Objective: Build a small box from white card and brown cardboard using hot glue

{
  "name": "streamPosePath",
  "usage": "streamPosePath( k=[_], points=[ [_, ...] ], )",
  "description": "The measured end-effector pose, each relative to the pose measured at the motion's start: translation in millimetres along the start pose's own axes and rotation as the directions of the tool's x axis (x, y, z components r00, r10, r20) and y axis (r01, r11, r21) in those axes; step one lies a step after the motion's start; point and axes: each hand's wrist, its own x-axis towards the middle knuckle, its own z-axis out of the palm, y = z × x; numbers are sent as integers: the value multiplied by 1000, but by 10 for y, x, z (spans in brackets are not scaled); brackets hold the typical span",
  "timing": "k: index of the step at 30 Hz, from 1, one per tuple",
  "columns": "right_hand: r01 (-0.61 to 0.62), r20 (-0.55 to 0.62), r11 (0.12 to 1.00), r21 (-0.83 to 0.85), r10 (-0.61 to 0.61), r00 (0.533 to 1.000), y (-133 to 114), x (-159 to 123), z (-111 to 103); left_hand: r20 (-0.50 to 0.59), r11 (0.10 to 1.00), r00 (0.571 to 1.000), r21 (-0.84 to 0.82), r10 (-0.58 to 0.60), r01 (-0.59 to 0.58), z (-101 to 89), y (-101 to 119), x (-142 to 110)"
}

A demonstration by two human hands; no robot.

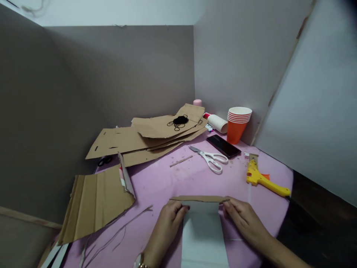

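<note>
Both hands pinch a stiff folded card [202, 208], brown edge up, grey face near: left hand [170, 219], right hand [242, 219]. Pink table [167, 182]; white scissors [212, 158] far.

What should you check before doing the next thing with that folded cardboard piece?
1. Left hand grips the cardboard piece at its left edge: ok.
2. Right hand grips its right edge: ok.
3. Top flap folded up along a straight line: ok, looks even.
4. Scissors lie apart from both hands, blades closed: ok.
5. Yellow glue gun lies clear of the fingers: ok; whether it is hot: cannot tell.
6. Phone away from the work: ok.
</note>
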Motion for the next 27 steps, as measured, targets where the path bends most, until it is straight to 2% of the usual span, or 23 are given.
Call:
streamPosePath(
  k=[6, 14, 27],
  points=[
    [-4, -3, 1000, 3, 4, 1000, -29, 2, -8, 13, 1000, 1000, 9, -11, 11, -7, -6, 11],
    [80, 4, 994, -68, -80, 997, -55, 8, -15, 25, 1000, 999, -13, -28, 28, -1, 3, 2],
    [60, 41, 993, -102, -56, 998, 41, -36, 25, 21, 999, 1000, -40, 5, -4, 4, -9, -36]
  ],
)
